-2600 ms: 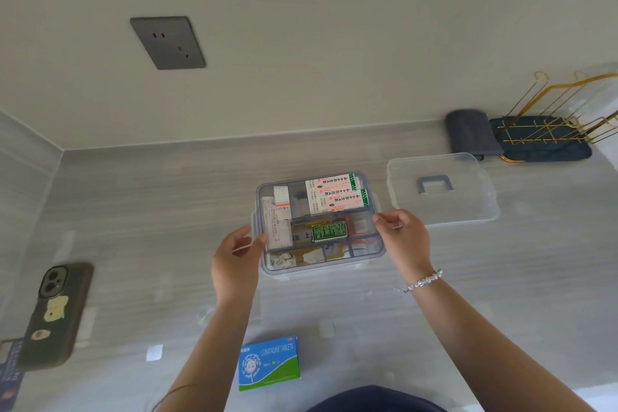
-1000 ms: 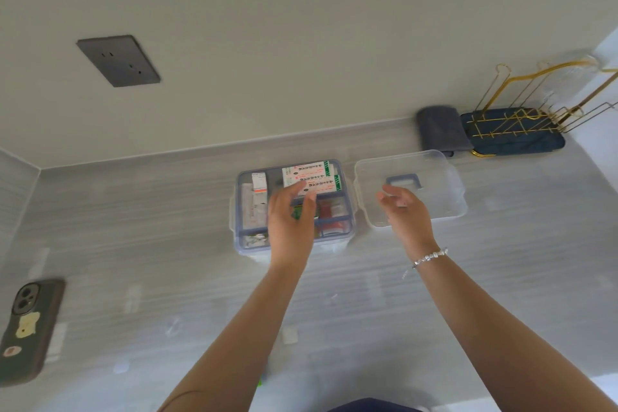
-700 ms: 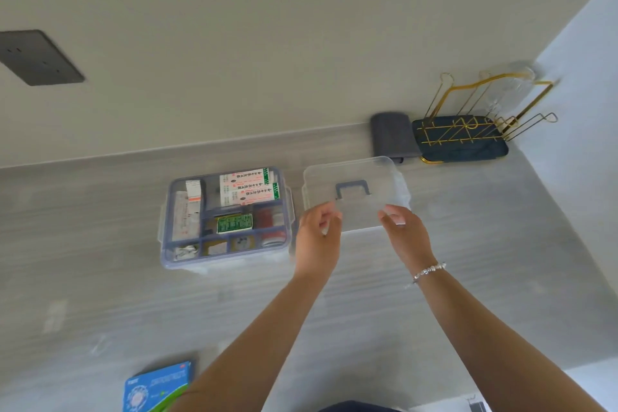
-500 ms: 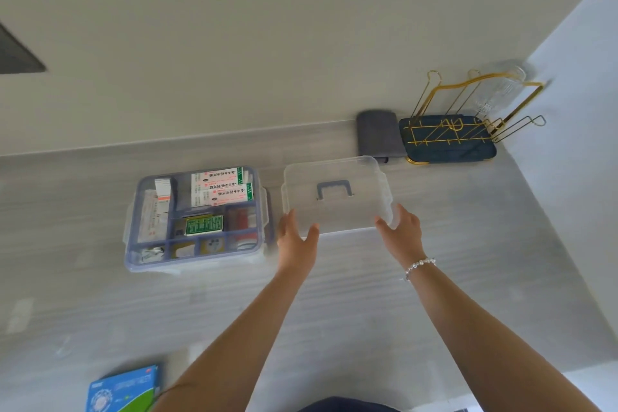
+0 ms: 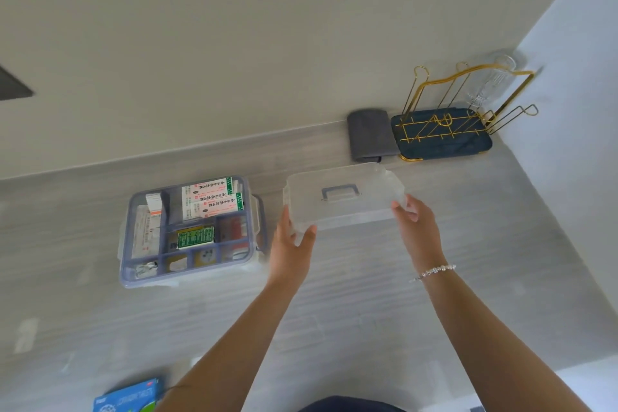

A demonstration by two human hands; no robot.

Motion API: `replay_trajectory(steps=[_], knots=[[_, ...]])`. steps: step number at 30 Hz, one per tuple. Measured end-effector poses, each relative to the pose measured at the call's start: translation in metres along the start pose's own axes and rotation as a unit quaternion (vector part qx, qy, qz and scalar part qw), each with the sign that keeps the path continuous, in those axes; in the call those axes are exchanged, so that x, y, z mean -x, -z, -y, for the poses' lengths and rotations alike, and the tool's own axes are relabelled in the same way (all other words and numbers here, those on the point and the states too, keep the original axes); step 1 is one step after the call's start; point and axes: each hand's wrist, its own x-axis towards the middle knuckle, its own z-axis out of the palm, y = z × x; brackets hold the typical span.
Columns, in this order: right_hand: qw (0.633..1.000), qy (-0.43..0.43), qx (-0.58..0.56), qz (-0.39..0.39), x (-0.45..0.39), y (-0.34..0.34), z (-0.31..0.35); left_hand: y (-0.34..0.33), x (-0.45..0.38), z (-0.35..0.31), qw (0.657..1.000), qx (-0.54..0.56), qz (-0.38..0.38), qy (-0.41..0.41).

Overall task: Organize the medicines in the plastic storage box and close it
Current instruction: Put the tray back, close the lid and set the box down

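Observation:
The clear plastic storage box [image 5: 257,261] stands open on the grey counter, its divided tray holding several medicine packs, among them two white-and-green cartons [image 5: 210,199] and a green blister pack [image 5: 195,237]. To its right is the clear lid [image 5: 341,177] with a grey handle. My left hand [image 5: 291,244] grips the lid's near left corner, thumb on top. My right hand [image 5: 414,227] holds its near right corner. The lid looks slightly lifted.
A blue-and-green tablet carton [image 5: 128,396] lies at the counter's near left edge. At the back right sit a folded grey cloth [image 5: 369,134] and a dark tray with a gold wire rack [image 5: 444,130]. A wall closes the right side.
Both hands left the box and moved right to the lid. They now hold its near corners, and the lid seems to have risen a little.

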Motion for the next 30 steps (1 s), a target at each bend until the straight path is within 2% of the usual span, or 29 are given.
replay_trajectory(steps=[5,16,22,26,30], knots=[[0.994,0.03,-0.083,-0.065,0.035,0.023,0.028,0.013,0.014,-0.022,0.997,0.055,-0.033,-0.044],[0.971,0.118,-0.186,-0.088,0.095,0.014,0.094,0.092,0.053,-0.058,0.959,0.166,-0.189,-0.133],[0.955,0.162,-0.222,-0.109,0.107,-0.012,0.14,0.145,0.065,-0.063,0.938,0.239,-0.186,-0.168],[0.966,0.152,-0.184,-0.101,0.11,-0.041,0.154,0.181,0.06,-0.052,0.947,0.224,-0.177,-0.149],[0.978,0.147,-0.141,-0.034,0.111,-0.079,0.158,0.217,0.045,-0.033,0.95,0.187,-0.23,-0.095]])
